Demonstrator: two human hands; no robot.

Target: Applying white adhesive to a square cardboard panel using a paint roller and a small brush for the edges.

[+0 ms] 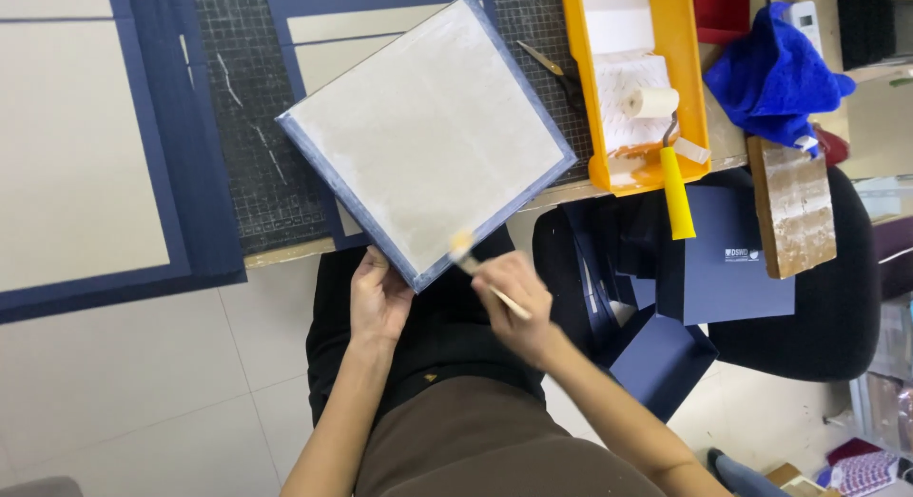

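Note:
A square grey board with a dark blue border [428, 136] is tilted over the edge of the worktable, its surface streaked with whitish glue. My left hand [378, 297] holds it from below at its lower corner. My right hand [516, 302] grips a thin wooden-handled brush [475, 266], whose pale bristles touch the board's lower right edge. The brush is blurred.
A black gridded cutting mat [249, 155] covers the table, with blue-bordered grey sheets [86, 145] on the left. A yellow tray [687, 40] holds a yellow-handled glue roller [673, 174]. A blue cloth [775, 74], a wooden block [791, 204] and dark blue boxes [732, 259] sit at the right on a black chair.

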